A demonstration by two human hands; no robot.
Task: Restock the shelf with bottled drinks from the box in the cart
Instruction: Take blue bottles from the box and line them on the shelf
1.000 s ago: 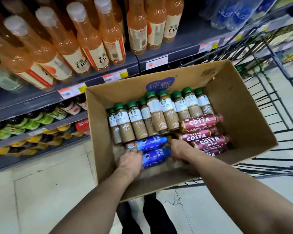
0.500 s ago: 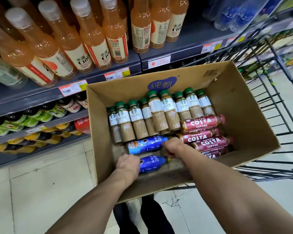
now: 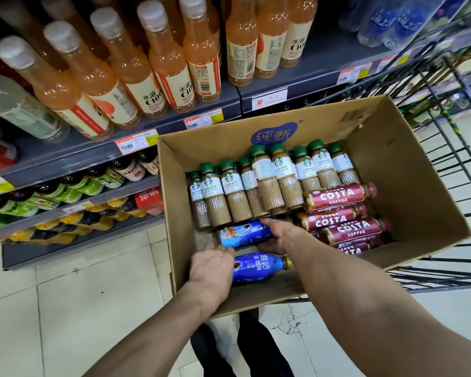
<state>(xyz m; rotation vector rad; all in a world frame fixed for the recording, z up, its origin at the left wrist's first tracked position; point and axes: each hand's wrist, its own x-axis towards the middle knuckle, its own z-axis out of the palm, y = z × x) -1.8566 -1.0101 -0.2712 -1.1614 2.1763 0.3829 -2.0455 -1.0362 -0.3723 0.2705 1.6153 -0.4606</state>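
An open cardboard box (image 3: pixel 424 202) rests in a black wire cart (image 3: pixel 462 148). Inside stand several green-capped latte bottles (image 3: pixel 271 183), and several red Costa coffee bottles (image 3: pixel 337 197) lie at the right. Two blue bottles lie at the near side. My right hand (image 3: pixel 279 236) is curled around the right end of the upper blue bottle (image 3: pixel 242 235). My left hand (image 3: pixel 211 268) lies with fingers apart over the left end of the lower blue bottle (image 3: pixel 256 268), its fingertips touching the upper one.
Grey shelves (image 3: pixel 136 156) on the left hold tall orange drink bottles (image 3: pixel 163 63) above, with green-labelled and yellow-labelled bottles on lower tiers. Price tags line the shelf edges. Pale floor tiles (image 3: pixel 79 308) lie beneath, and my legs show under the box.
My right hand has slid left and closed around the upper blue bottle's end. My left hand has lifted off the lower bottle's end and opened toward the upper one.
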